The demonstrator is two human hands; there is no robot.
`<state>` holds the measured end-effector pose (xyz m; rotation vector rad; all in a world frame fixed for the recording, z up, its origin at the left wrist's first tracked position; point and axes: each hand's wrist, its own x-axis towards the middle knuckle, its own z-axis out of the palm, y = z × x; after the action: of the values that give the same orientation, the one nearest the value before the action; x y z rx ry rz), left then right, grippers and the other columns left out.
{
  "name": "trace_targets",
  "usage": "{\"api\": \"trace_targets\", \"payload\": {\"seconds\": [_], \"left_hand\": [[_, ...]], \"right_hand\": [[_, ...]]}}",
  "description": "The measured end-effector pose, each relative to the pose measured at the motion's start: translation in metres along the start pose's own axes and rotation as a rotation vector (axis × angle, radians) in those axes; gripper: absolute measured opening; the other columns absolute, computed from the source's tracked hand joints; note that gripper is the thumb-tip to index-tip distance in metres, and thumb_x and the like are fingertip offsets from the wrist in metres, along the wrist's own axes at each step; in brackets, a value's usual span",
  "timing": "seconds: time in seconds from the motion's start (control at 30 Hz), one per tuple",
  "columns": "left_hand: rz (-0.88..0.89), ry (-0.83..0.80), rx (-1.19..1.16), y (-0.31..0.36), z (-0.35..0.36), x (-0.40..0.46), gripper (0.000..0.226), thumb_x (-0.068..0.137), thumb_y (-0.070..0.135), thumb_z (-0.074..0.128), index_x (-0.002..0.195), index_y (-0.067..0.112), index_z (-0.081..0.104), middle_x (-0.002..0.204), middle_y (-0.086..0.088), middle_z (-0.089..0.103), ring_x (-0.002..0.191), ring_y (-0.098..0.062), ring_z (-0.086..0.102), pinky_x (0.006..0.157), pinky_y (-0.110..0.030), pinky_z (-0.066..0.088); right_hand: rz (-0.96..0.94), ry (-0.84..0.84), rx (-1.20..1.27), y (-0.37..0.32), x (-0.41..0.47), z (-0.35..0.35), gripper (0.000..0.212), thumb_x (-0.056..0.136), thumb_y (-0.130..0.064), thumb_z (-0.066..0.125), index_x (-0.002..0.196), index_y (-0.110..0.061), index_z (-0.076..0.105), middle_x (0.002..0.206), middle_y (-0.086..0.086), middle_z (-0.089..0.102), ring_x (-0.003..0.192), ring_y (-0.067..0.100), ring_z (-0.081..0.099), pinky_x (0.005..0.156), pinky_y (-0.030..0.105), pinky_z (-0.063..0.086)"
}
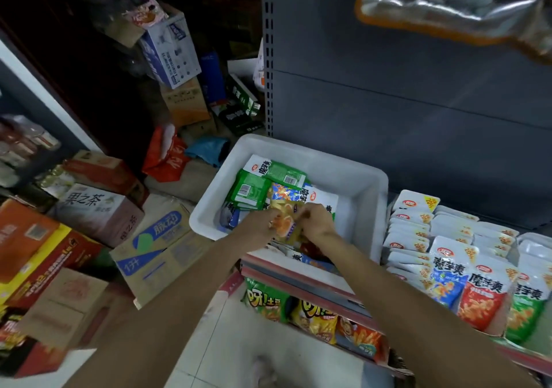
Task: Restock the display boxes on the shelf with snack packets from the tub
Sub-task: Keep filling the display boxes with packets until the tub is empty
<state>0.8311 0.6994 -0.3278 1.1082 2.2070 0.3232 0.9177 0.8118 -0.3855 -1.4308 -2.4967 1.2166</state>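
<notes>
A white plastic tub (pixel 363 184) sits on the shelf's left end, holding several snack packets, green ones (pixel 257 187) toward its left side. Both my hands reach into it. My left hand (pixel 260 223) and my right hand (pixel 318 220) together grip a small stack of yellow-orange packets (pixel 286 223) between them, just above the tub's near side. To the right, display boxes (pixel 493 332) on the shelf hold upright rows of blue, red and green packets (pixel 481 298).
Cardboard cartons (pixel 155 247) are stacked on the floor at left. A lower shelf (pixel 313 319) below the tub holds bagged snacks. The grey shelf back panel (pixel 418 89) rises behind the tub. Foil bags (pixel 463 8) hang overhead at the upper right.
</notes>
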Motion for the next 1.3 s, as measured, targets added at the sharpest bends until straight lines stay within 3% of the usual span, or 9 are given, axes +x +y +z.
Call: {"api": "trace_targets", "payload": {"seconds": [0.17,0.23,0.4,0.5,0.63,0.8,0.93,1.13,1.3], "left_hand": [[-0.074,0.109,-0.218,-0.002,0.014,0.018,0.031,0.098,0.021,0.045,0.111,-0.005,0.058,0.098,-0.017,0.060,0.084,-0.023,0.057,0.064,-0.028,0.041],[-0.120,0.100,-0.419,0.011,0.018,0.023,0.036,0.096,0.029,0.050,0.106,-0.004,0.060,0.091,-0.018,0.059,0.074,-0.024,0.055,0.068,-0.032,0.049],[-0.089,0.193,-1.031,0.062,0.026,0.022,0.058,0.089,0.007,0.063,0.139,0.004,0.034,0.096,-0.008,0.060,0.071,-0.015,0.060,0.052,-0.017,0.052],[0.130,0.253,-0.902,0.094,0.028,0.021,0.051,0.085,-0.002,0.063,0.130,0.012,0.043,0.087,-0.005,0.061,0.072,-0.015,0.058,0.058,-0.020,0.051],[0.333,0.079,-0.765,0.134,0.042,0.025,0.049,0.088,-0.004,0.058,0.130,0.016,0.044,0.086,0.001,0.059,0.078,-0.012,0.060,0.073,-0.028,0.053],[0.450,0.165,-0.273,0.160,0.067,0.042,0.045,0.087,-0.012,0.042,0.128,0.005,0.050,0.117,-0.008,0.054,0.106,-0.025,0.054,0.083,-0.023,0.039],[0.439,0.077,0.133,0.167,0.081,0.049,0.061,0.086,-0.007,0.039,0.142,0.017,0.038,0.143,-0.005,0.039,0.129,-0.025,0.038,0.103,-0.037,0.037],[0.457,0.050,0.098,0.168,0.084,0.043,0.056,0.085,-0.009,0.040,0.135,0.016,0.046,0.136,-0.004,0.046,0.126,-0.021,0.038,0.103,-0.032,0.035],[0.475,0.036,0.076,0.163,0.081,0.038,0.053,0.086,-0.006,0.044,0.133,0.018,0.050,0.136,-0.003,0.048,0.126,-0.021,0.037,0.104,-0.036,0.035]], "right_hand": [[0.059,0.172,0.403,0.011,-0.020,-0.043,0.010,0.094,-0.004,0.042,0.093,-0.009,0.051,0.080,0.006,0.054,0.068,0.018,0.049,0.059,0.030,0.035],[0.022,0.212,0.514,0.018,-0.031,-0.060,0.013,0.094,-0.003,0.043,0.089,-0.014,0.048,0.073,-0.001,0.050,0.065,0.015,0.047,0.061,0.029,0.040],[-0.048,0.155,0.624,0.036,-0.054,-0.099,0.032,0.084,0.009,0.055,0.095,-0.019,0.045,0.070,0.003,0.053,0.066,0.017,0.054,0.060,0.028,0.049],[-0.058,0.069,0.643,0.046,-0.066,-0.126,0.046,0.081,0.009,0.064,0.112,-0.018,0.044,0.074,0.004,0.058,0.065,0.012,0.057,0.054,0.013,0.048],[-0.072,0.192,0.766,0.065,-0.073,-0.162,0.020,0.084,0.005,0.063,0.099,-0.007,0.063,0.074,-0.001,0.068,0.056,0.004,0.061,0.055,0.021,0.050],[-0.077,0.498,0.789,0.096,-0.080,-0.201,0.014,0.084,0.001,0.064,0.083,-0.012,0.063,0.074,0.003,0.066,0.066,0.018,0.062,0.073,0.039,0.054],[-0.122,0.520,0.845,0.108,-0.080,-0.217,0.012,0.086,-0.002,0.064,0.085,-0.014,0.062,0.082,0.005,0.068,0.080,0.029,0.067,0.080,0.042,0.056],[-0.150,0.420,0.883,0.115,-0.064,-0.217,0.021,0.088,-0.001,0.060,0.109,-0.006,0.061,0.107,0.011,0.069,0.096,0.025,0.067,0.083,0.037,0.056],[-0.088,0.320,0.537,0.122,-0.052,-0.206,0.018,0.082,-0.001,0.068,0.099,-0.004,0.066,0.102,0.012,0.069,0.083,0.015,0.066,0.077,0.026,0.053]]}}
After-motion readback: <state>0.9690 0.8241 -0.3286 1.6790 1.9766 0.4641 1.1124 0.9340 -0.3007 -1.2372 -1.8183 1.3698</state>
